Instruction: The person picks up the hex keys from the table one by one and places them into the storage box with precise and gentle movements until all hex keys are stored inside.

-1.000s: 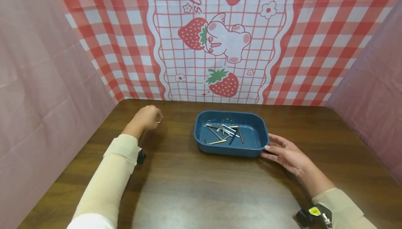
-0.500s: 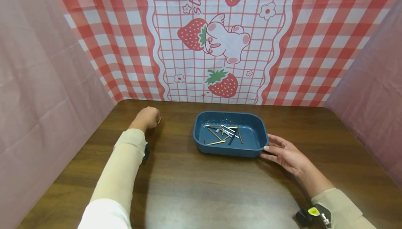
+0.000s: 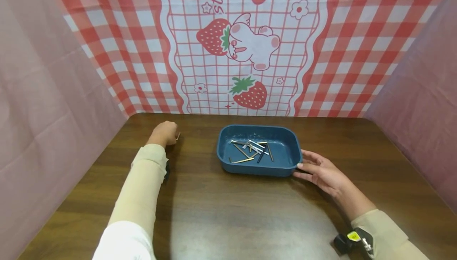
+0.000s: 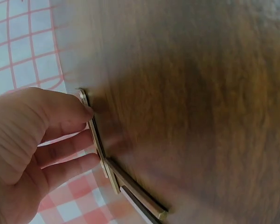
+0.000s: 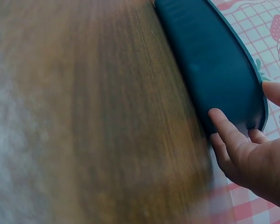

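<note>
At the table's far left, my left hand (image 3: 165,132) pinches a brass-coloured hex key (image 4: 97,140) between thumb and fingertips, close over the wood in the left wrist view. A second brass hex key (image 4: 136,187) slants away below the fingertips, with a paler one partly hidden beside it. A blue rectangular tray (image 3: 257,170) stands mid-table, and several gold, silver and black hex keys (image 3: 251,149) lie loosely crossed in it. My right hand (image 3: 324,174) holds the tray's right end, fingers spread over its outer wall and one digit at the rim.
The brown wooden table (image 3: 228,216) ends at a strawberry-print checked cloth (image 3: 246,54) hanging behind it. Pink cloths enclose both sides, on the left (image 3: 53,93) and on the right (image 3: 417,77). Dark devices (image 3: 344,244) are strapped at the wrists.
My left forearm has swung slightly inward, and the left hand has turned with its fingers lower and more hidden. My right hand stays at the tray. The head view has shifted slightly.
</note>
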Demonstrator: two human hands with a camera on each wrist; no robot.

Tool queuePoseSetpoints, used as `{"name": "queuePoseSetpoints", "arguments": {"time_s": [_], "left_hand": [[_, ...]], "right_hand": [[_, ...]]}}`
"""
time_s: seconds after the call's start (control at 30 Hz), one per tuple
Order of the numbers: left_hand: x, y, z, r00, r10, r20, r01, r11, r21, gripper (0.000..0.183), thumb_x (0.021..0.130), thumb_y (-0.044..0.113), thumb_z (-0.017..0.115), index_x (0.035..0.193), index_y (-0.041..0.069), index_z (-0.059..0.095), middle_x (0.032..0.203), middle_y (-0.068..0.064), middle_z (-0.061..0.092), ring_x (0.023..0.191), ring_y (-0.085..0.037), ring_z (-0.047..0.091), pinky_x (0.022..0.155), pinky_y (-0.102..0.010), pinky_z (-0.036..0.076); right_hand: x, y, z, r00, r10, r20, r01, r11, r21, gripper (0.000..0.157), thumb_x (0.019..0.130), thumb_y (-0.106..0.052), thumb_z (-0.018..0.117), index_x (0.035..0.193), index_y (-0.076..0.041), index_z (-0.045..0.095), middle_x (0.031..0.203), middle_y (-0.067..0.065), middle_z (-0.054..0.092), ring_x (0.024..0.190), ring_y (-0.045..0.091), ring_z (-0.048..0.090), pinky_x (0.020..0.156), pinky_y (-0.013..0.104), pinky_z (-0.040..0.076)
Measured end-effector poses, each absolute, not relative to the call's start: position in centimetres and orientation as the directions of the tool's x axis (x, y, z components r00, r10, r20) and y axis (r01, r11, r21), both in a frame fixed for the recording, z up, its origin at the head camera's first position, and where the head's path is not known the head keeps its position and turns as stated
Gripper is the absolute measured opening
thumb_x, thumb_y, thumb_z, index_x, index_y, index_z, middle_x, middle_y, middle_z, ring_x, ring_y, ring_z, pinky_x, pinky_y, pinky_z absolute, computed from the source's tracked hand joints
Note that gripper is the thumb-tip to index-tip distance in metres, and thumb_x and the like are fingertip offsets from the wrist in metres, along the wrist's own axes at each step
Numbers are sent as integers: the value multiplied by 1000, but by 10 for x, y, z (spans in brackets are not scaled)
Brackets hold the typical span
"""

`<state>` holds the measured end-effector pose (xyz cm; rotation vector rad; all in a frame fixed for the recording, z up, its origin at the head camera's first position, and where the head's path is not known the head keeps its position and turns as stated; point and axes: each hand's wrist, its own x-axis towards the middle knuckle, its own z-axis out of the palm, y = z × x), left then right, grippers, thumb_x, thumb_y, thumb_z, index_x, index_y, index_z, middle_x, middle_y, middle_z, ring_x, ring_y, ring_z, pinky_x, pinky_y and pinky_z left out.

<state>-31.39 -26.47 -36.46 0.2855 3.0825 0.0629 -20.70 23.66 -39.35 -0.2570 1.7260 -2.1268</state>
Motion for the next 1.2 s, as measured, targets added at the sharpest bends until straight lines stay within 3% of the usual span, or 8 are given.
{"name": "queuePoseSetpoints", "arguments": {"time_s": [0.17, 0.43, 0.53, 0.67, 0.93, 1.2], "left_hand": [[-316, -268, -364, -981, 184, -60, 182, 983, 33, 32, 83, 4, 56, 57, 13, 39, 70, -9, 53, 67, -25, 47, 66, -41, 45], [-317, -263, -365, -969, 226, -98, 223, 974, 33, 35, 78, -6, 52, 55, 15, 35, 61, -3, 37, 62, -21, 36, 61, -36, 37], [-317, -258, -366, -968, 229, -104, 228, 973, 18, 30, 81, -4, 56, 59, 13, 44, 66, -5, 49, 65, -22, 47, 64, -39, 46], [-319, -253, -370, -966, 230, -119, 234, 972, -19, 15, 88, 4, 62, 74, 8, 61, 88, -11, 68, 84, -29, 64, 77, -47, 52], [-322, -246, -369, -961, 251, -118, 258, 965, -48, 1, 87, 4, 63, 87, 5, 63, 93, -12, 68, 89, -33, 65, 77, -49, 53], [-324, -238, -355, -946, 324, -20, 324, 945, -38, 9, 79, 5, 66, 86, 4, 60, 89, -12, 66, 85, -34, 65, 76, -49, 53]], "right_hand": [[-208, 236, -392, -911, -400, -100, 180, -168, -969, 73, 96, 1, 55, 150, 9, 8, 132, 15, 47, 108, 21, 62, 92, 45, 50], [-208, 234, -391, -913, -396, -99, 170, -147, -974, 73, 96, 0, 56, 150, 9, 9, 135, 20, 42, 108, 21, 61, 92, 46, 49], [-207, 234, -392, -914, -394, -101, 170, -146, -975, 73, 95, 0, 56, 150, 9, 10, 136, 21, 42, 107, 21, 62, 92, 46, 49], [-207, 234, -393, -915, -391, -104, 173, -146, -974, 73, 95, 1, 56, 150, 9, 10, 135, 21, 42, 106, 20, 62, 92, 47, 49], [-205, 233, -394, -915, -388, -109, 173, -135, -976, 72, 95, 0, 56, 150, 9, 10, 140, 28, 34, 106, 20, 62, 93, 47, 48], [-205, 235, -393, -917, -384, -104, 166, -132, -977, 73, 95, 0, 57, 150, 9, 9, 143, 34, 27, 108, 20, 61, 93, 46, 49]]}}
